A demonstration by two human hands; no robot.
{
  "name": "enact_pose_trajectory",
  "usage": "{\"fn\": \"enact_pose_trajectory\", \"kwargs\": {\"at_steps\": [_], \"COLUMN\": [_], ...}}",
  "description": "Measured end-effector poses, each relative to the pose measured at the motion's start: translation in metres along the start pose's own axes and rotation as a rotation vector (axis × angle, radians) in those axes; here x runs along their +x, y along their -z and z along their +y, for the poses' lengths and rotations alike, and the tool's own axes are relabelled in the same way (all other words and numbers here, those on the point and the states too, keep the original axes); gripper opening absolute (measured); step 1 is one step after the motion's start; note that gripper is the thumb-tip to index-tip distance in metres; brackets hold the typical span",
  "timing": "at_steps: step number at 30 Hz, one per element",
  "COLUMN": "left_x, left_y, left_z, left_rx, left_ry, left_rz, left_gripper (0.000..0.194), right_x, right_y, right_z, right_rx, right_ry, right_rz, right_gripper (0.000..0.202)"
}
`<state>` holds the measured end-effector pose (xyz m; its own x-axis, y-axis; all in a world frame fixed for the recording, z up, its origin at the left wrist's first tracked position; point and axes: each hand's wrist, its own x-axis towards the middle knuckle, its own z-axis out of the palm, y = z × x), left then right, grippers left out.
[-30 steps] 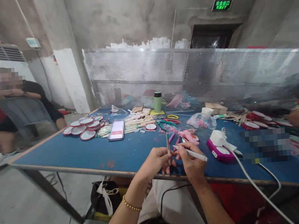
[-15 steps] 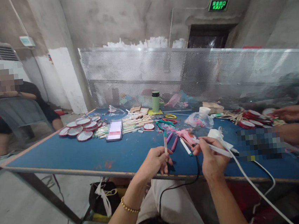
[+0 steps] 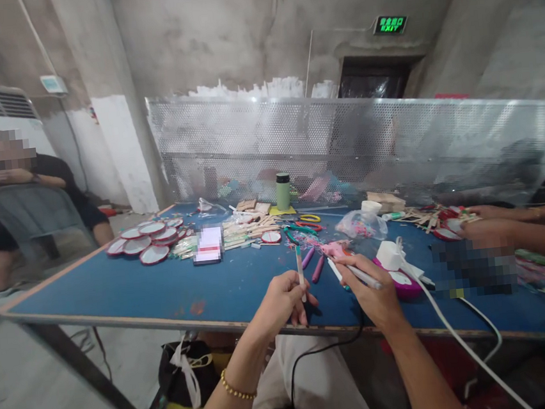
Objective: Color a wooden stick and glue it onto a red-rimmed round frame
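Observation:
My left hand is closed round a flat wooden stick, which stands nearly upright above the table's front edge; its top end is green. To the right, my right hand grips a white marker pen like a writing tool, its front end pointing left towards the stick but apart from it. Just beyond that hand lies a pink glue gun, partly covered by the fingers. Another white pen and two purple pens lie between my hands.
Round red-rimmed discs, a phone and many wooden sticks cover the back left. Pliers, a plastic bag and a green bottle stand further back. White cable crosses the right side. A co-worker's hands handle discs there.
My right hand has moved left and slightly down with the marker pen, closer to the stick. My left hand keeps its hold. The co-worker's hands have shifted left.

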<state>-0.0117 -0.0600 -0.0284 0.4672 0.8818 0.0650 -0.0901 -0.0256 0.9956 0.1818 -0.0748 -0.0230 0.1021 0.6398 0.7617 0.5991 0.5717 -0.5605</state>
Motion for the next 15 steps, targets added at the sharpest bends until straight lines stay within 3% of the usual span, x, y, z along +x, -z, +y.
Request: {"fn": "enact_pose_trajectory", "kwargs": {"at_steps": [5,10,15], "left_x": [0.000,0.000,-0.001], "left_y": [-0.001,-0.002,-0.003], "left_z": [-0.001,-0.001,-0.001], "left_rx": [0.044,0.078,0.094], "left_ry": [-0.032,-0.050,-0.052], "left_rz": [-0.004,-0.008,-0.006], "left_gripper": [0.029,0.025,0.024], "right_x": [0.008,0.013,0.022], "right_y": [-0.001,-0.002,-0.006], "right_z": [0.022,0.022,0.018], "right_rx": [-0.400,-0.796,-0.966], "right_ry": [0.270,0.305,0.292], "right_rz": [-0.251,-0.516,-0.619], "right_gripper": [0.024,0.043,0.040]}}
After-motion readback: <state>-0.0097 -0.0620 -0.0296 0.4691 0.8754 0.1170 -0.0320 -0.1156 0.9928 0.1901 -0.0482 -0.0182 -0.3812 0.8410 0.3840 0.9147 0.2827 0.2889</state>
